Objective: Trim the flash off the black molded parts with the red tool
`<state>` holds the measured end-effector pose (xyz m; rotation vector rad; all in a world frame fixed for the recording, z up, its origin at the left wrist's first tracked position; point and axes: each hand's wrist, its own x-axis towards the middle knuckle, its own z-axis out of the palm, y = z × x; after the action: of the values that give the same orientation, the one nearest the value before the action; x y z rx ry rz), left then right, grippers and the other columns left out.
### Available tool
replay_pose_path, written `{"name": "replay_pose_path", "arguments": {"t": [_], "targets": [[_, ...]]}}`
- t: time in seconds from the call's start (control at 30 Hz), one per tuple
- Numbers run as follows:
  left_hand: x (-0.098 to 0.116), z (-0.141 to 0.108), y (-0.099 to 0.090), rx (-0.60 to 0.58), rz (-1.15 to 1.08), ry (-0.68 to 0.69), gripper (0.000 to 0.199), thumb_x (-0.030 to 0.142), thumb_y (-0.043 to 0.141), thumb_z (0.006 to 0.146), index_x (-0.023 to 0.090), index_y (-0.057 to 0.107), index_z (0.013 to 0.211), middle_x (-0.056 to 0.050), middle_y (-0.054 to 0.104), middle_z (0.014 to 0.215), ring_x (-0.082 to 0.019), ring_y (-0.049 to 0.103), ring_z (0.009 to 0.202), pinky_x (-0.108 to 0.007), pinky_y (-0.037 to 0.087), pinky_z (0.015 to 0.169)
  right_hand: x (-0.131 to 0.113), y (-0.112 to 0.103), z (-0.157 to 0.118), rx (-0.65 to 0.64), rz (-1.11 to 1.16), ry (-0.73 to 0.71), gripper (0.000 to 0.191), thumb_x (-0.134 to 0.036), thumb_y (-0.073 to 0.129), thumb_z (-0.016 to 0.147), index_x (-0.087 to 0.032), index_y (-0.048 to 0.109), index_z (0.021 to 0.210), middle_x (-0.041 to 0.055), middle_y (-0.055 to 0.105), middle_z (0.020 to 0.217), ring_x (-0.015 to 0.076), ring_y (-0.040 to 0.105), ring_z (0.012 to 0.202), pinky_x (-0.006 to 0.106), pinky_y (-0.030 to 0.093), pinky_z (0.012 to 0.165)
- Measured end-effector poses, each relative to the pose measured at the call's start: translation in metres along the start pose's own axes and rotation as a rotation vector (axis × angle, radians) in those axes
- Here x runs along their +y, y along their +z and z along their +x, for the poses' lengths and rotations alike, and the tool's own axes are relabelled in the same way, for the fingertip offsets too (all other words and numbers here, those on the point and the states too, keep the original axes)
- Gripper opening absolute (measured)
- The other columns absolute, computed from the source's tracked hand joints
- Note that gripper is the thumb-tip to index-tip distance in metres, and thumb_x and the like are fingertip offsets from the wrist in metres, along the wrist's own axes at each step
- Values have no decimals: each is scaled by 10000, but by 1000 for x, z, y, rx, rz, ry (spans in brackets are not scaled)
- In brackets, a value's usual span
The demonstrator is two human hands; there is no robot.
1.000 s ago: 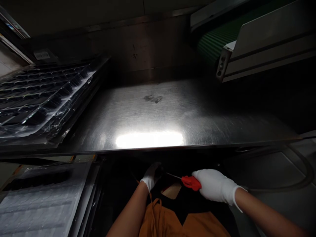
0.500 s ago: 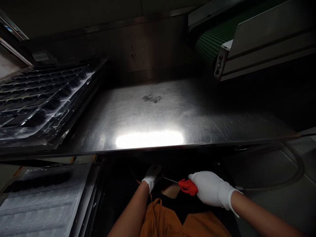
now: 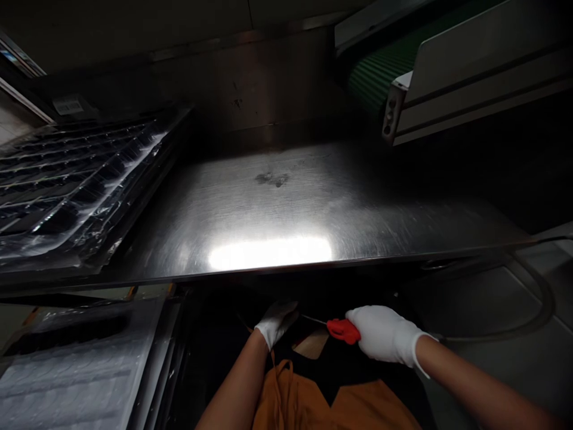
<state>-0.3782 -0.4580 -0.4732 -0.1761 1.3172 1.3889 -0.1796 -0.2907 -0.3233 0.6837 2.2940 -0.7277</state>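
Note:
My right hand [image 3: 384, 334], in a white fabric glove, grips the red handle of a screwdriver [image 3: 342, 331]. Its thin metal shaft points left toward my left hand [image 3: 276, 323], also gloved, which sits low in shadow below the front edge of a brushed steel table [image 3: 268, 206]. Between the hands, the shaft tip fades into the dark, so I cannot tell whether it touches anything. Nothing shows clearly in my left hand. Below them lie an orange apron or cloth [image 3: 290, 403] and a tan patch [image 3: 311, 345].
Dark plastic trays [image 3: 76, 179] are stacked on the table's left side, with a pale translucent tray [image 3: 76, 373] lower left. A green belt conveyor [image 3: 380, 74] with a pale metal guard runs at the upper right. A dark cable [image 3: 537, 310] curves along the right.
My right hand and the screwdriver have shifted slightly left, and the view has drifted a little. My left hand stays in about the same place.

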Motion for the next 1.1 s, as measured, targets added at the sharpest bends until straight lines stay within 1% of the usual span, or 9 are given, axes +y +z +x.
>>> {"name": "replay_pose_path", "arguments": {"t": [0.1, 0.17, 0.3, 0.47, 0.57, 0.67, 0.77, 0.9, 1.1], "targets": [[4, -5, -8, -14, 158, 147, 398, 23, 819, 588, 212, 702, 918, -52, 658, 1137, -230, 535, 1225, -277, 401, 1089, -3, -1, -2, 34, -25, 4, 189, -154, 554, 703, -197, 649, 862, 77, 701, 835, 269, 668, 769, 304, 369, 606], [6, -7, -10, -12, 317, 268, 511, -22, 806, 539, 223, 704, 976, -52, 635, 1213, -256, 457, 1314, -299, 349, 1137, -6, -3, -4, 44, -12, -11, 187, -151, 549, 706, -202, 641, 860, 68, 698, 825, 261, 664, 751, 302, 360, 597], [9, -9, -6, -5, 440, 304, 433, 20, 788, 570, 215, 688, 943, -89, 653, 1115, -309, 448, 1318, -382, 424, 1080, -12, -7, -7, 64, -34, -15, 172, -148, 542, 710, -199, 633, 847, 72, 696, 820, 270, 666, 747, 304, 353, 589], [16, -17, 4, 0, 472, 318, 429, 20, 837, 505, 216, 693, 859, -87, 641, 1062, -327, 440, 1301, -398, 329, 1142, -16, -12, -9, 24, -110, -11, 208, -135, 540, 707, -177, 644, 882, 104, 702, 865, 307, 677, 801, 327, 383, 622], [18, -22, 13, 0, 390, 244, 389, 44, 850, 518, 220, 690, 827, -70, 636, 1009, -298, 499, 1212, -367, 367, 1104, -15, -10, -8, -31, -126, -16, 223, -138, 566, 682, -167, 650, 886, 113, 704, 878, 315, 678, 804, 332, 399, 624], [15, -22, 22, -13, 252, 111, 152, 215, 773, 724, 204, 650, 813, -45, 619, 842, -212, 616, 886, -328, 523, 848, -13, -7, -6, -31, -108, -22, 233, -140, 566, 678, -171, 652, 892, 104, 703, 876, 312, 678, 805, 330, 403, 623], [11, -21, 27, -12, 121, 7, 139, 240, 739, 782, 165, 625, 812, -24, 599, 760, -133, 595, 692, -255, 524, 692, -12, -7, -6, -12, -97, -4, 234, -137, 557, 682, -175, 654, 891, 104, 703, 878, 306, 677, 809, 327, 403, 622], [11, -20, 27, 21, 45, -54, 193, 192, 780, 744, 147, 609, 822, -51, 638, 791, -161, 634, 737, -295, 556, 717, -12, -11, -9, -23, -58, -35, 225, -145, 565, 678, -196, 648, 881, 80, 704, 865, 289, 674, 782, 316, 391, 602], [20, -19, 24, 12, -145, -132, 52, 196, 618, 891, 153, 602, 865, -61, 659, 830, -176, 666, 808, -289, 583, 714, -5, -14, -10, 39, -19, 9, 194, -143, 538, 707, -209, 634, 863, 64, 700, 840, 263, 670, 759, 295, 350, 580]]}}
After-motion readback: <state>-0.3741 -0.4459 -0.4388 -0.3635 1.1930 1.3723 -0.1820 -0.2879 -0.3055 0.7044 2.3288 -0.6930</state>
